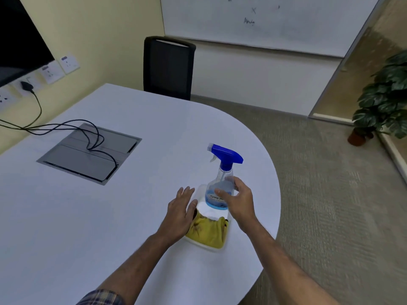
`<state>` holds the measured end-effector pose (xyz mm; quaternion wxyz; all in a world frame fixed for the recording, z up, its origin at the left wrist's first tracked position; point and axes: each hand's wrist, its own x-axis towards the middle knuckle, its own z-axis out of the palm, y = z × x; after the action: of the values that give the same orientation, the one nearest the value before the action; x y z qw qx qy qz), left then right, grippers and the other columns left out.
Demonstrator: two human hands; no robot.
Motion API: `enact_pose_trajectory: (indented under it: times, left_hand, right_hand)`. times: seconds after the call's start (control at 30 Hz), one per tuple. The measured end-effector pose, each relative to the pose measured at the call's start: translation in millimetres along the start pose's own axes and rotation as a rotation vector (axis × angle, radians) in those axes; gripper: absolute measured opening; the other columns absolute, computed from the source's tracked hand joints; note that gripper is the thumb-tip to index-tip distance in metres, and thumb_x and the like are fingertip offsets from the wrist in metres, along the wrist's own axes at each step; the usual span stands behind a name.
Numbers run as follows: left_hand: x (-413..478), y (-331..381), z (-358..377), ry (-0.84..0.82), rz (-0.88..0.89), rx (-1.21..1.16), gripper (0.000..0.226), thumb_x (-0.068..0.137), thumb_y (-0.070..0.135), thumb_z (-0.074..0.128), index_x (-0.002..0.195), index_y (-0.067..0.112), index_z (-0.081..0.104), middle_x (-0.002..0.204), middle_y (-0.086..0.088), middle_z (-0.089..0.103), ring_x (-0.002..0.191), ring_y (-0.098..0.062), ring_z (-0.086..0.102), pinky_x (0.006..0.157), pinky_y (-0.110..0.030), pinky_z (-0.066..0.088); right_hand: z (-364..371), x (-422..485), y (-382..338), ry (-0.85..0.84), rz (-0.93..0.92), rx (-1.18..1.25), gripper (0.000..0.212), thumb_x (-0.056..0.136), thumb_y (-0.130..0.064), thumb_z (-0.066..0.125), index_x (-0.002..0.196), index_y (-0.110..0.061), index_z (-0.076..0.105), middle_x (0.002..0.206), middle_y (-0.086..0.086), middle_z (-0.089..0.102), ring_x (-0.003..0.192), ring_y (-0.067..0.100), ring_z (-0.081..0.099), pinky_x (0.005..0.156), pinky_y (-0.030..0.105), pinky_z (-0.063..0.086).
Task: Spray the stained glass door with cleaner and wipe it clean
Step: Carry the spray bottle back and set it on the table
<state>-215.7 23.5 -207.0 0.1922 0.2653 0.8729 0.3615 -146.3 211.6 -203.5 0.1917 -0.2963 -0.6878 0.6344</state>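
On the table (132, 216), the tray (202, 245) holds the bottle (220, 188) at its far end, the cloth (209, 233) at its near end — hatch (88, 154) to its left, chair (168, 67) behind, plant (383, 100) far right.

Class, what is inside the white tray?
A bottle stands at the tray's far end, a yellow cloth lies at the near end; the left hand hides the cloth's left edge.

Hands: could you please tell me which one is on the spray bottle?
The right hand: its thumb and fingers curve round the bottle, while the left hand is flat and open at the tray's edge.
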Motion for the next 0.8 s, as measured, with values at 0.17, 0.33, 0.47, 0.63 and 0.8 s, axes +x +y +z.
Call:
enact_pose_trajectory:
  times: [0.17,0.33,0.47,0.63,0.8]
  left_hand:
    - [19,-22,15,0.009,0.009,0.002,0.053,0.113,0.031,0.033,0.164,0.021,0.024,0.175,0.001,0.019,0.164,-0.015,0.005,0.131,-0.036,0.008]
    - [30,-35,33,-0.001,0.005,0.005,0.054,0.113,0.031,0.031,0.165,0.021,0.020,0.175,0.001,0.017,0.164,-0.015,0.004,0.132,-0.037,0.008]
    - [32,-45,41,-0.023,0.001,-0.006,0.053,0.113,0.030,0.030,0.165,0.021,0.021,0.174,0.001,0.021,0.164,-0.015,0.005,0.132,-0.036,0.008]
    - [35,-51,47,-0.041,-0.020,-0.003,0.053,0.113,0.031,0.028,0.165,0.021,0.022,0.174,0.002,0.023,0.164,-0.015,0.008,0.130,-0.033,0.010]
    - [35,-57,52,-0.052,-0.024,0.017,0.052,0.114,0.030,0.028,0.165,0.021,0.023,0.174,0.002,0.023,0.163,-0.016,0.009,0.129,-0.031,0.013]
  right_hand:
    - [17,15,26,0.006,0.050,-0.012,0.049,0.083,-0.016,0.085,0.127,-0.022,0.062,0.123,-0.007,0.066,0.114,0.017,0.062,0.087,0.022,0.058]
    - [27,27,46,0.019,0.080,-0.031,0.050,0.083,-0.018,0.085,0.129,-0.019,0.063,0.124,-0.006,0.067,0.116,0.018,0.064,0.087,0.022,0.057]
    - [32,36,56,0.017,0.091,-0.048,0.048,0.083,-0.017,0.085,0.127,-0.018,0.064,0.122,-0.005,0.068,0.116,0.018,0.064,0.087,0.020,0.056]
    - [37,43,64,0.014,0.122,-0.067,0.055,0.084,-0.018,0.084,0.134,-0.014,0.061,0.131,0.001,0.067,0.120,0.022,0.063,0.100,0.035,0.056]
    - [38,43,67,0.026,0.138,-0.047,0.055,0.085,-0.016,0.083,0.135,-0.012,0.061,0.133,0.004,0.067,0.122,0.024,0.062,0.100,0.034,0.055]
